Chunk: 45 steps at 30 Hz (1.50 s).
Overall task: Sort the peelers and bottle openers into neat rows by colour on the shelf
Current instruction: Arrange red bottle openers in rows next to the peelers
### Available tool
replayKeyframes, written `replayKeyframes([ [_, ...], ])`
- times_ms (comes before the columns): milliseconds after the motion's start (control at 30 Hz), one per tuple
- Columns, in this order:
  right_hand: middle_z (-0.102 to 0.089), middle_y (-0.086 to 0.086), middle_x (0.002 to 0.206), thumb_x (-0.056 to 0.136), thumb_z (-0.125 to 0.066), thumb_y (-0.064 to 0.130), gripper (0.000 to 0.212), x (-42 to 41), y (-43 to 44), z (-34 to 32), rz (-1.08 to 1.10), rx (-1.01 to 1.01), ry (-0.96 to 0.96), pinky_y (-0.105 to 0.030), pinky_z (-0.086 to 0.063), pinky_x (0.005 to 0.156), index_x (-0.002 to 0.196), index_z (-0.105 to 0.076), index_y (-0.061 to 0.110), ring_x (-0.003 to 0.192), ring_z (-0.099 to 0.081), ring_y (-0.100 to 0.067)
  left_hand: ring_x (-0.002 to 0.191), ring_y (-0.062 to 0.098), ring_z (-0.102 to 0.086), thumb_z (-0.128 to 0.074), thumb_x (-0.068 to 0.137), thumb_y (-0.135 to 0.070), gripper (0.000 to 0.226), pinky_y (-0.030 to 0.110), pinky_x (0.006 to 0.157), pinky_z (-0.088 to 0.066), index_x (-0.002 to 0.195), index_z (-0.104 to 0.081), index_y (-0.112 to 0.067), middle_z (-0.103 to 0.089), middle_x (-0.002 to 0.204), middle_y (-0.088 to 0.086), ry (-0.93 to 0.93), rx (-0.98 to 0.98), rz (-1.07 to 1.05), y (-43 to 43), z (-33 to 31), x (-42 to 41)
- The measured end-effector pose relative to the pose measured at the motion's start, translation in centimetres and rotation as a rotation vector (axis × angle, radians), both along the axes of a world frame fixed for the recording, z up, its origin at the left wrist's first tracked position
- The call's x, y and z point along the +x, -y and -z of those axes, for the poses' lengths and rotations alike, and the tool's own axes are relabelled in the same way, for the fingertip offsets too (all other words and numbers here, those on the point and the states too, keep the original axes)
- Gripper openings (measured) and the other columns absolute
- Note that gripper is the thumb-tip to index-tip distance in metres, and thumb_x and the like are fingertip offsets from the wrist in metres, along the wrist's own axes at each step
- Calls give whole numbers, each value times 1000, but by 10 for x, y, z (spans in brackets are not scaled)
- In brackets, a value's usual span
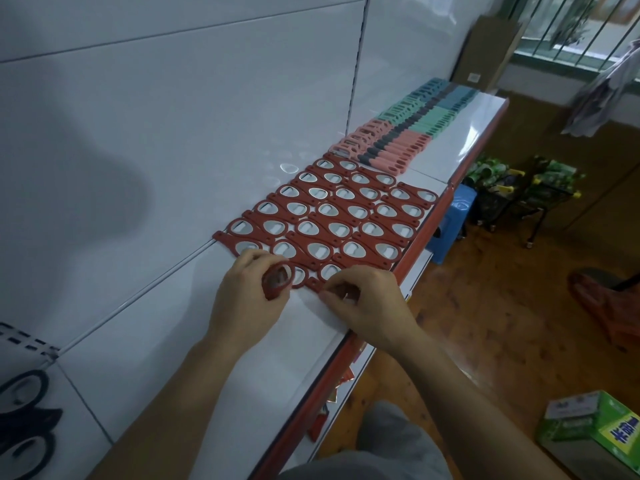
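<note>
a long white shelf with a red front edge carries a block of red bottle openers, laid flat in interlocking rows. just beyond the block lie pink peelers, then mint-green peelers, then blue peelers, packed side by side. well nearer than the block, black looped items lie by the back panel.

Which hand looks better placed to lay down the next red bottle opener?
Left, likely. The left hand grips a loose red bottle opener, tilted up at the near end of the red rows. The right hand is occupied, pinching a laid opener by the front edge of the shelf.
</note>
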State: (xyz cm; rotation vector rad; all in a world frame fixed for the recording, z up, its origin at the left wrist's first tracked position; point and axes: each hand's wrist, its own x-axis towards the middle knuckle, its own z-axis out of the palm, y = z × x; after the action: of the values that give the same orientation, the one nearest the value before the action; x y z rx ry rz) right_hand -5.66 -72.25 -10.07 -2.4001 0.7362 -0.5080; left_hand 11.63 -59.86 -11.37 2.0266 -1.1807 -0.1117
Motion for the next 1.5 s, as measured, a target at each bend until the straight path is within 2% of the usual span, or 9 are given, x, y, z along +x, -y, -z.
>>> replayKeyframes([
  [133,-69,14,87,93,-72,32,10,27,-8,-10,-21,113,209,-21,-55,65,98,-74,24,77,-64,-8,68,10,-51,-58,77,0,40,21,57,-45,115,-65,-12,-63,91,-3,-1006,-441,132,-2,-20,10],
  [200,-67,13,84,91,-74,36,17,46,-14,-16,-82,203,250,-22,-53,62,98,-68,21,74,-63,-11,74,18,-57,-51,76,4,50,28,62,-50,124,-61,-5,-65,98,9,-1354,-587,150,-5,-22,19],
  [267,-66,11,84,86,-79,34,22,62,-20,-16,-129,256,228,-24,-54,63,95,-64,19,74,-63,-12,105,27,-70,-48,90,7,46,37,84,-60,133,-59,-4,-70,119,13,-1445,-639,100,-9,-21,22],
  [367,-67,9,80,82,-84,21,19,86,-29,-8,-142,223,224,-23,-57,64,87,-66,16,70,-64,-9,123,31,-66,-44,101,5,40,43,102,-54,134,-61,-8,-68,133,15,-1404,-717,-14,-13,-20,23],
  [633,-70,13,96,80,-86,27,48,121,-45,-13,-103,377,222,-23,-61,70,117,-57,26,77,-71,-5,97,24,-75,-61,99,-3,22,35,75,-61,107,-74,-19,-78,106,6,-1120,-654,-297,-22,-24,45],
  [867,-73,10,85,90,-75,11,17,141,-37,-4,5,329,234,-18,-58,69,103,-67,19,74,-70,-5,101,21,-75,-58,102,-6,20,34,87,-61,102,-73,-19,-79,102,3,-999,-721,-459,-20,-17,53],
  [1133,-74,5,90,96,-64,12,12,157,-44,3,-60,4,34,-13,-54,75,98,-76,16,74,-64,-5,56,2,-66,-53,106,-17,18,20,43,-49,94,-67,-16,-66,75,-3,-879,-805,-702,-20,-15,57],
  [1300,-69,9,86,90,-70,20,2,149,-53,10,-110,2,92,-20,-56,68,91,-69,19,71,-63,-7,83,14,-77,-57,102,-11,15,27,70,-61,104,-72,-12,-77,96,4,-965,-766,-677,-21,-11,64],
  [1500,-68,-3,88,93,-70,13,12,158,-58,25,-117,-212,88,-14,-37,65,99,-80,11,73,-56,-14,96,17,-70,-53,102,-5,17,27,89,-56,102,-70,-8,-73,98,1,-556,-675,-579,-21,-8,56],
])
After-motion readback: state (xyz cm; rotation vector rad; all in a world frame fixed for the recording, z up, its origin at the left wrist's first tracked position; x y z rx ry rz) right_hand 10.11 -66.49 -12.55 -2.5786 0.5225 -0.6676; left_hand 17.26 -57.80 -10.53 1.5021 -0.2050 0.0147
